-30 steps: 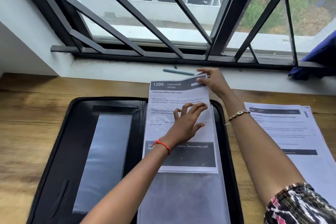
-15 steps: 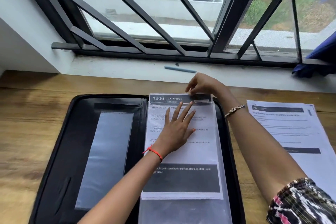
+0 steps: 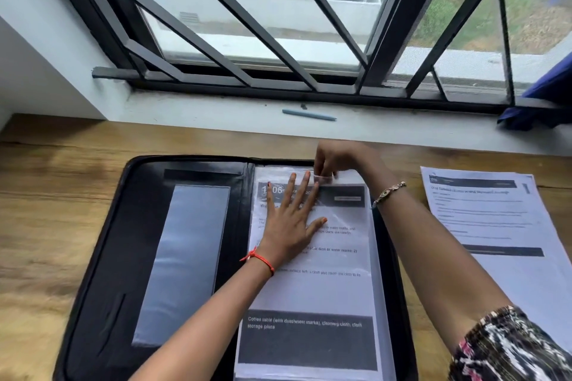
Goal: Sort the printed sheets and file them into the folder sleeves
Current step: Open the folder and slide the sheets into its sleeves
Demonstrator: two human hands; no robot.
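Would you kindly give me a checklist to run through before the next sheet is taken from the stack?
1. Printed sheet wholly inside the sleeve: ok.
2. Left hand flat on that sheet: ok.
3. Right hand free: not ok, it pinches the sleeve's top edge.
4. Folder lying open on the table: ok.
5. Stack beside the folder, right side: ok.
6. Sheet smooth under the plastic: cannot tell, glare.

Perhaps home: grilled window (image 3: 263, 40), wooden desk (image 3: 46, 210)
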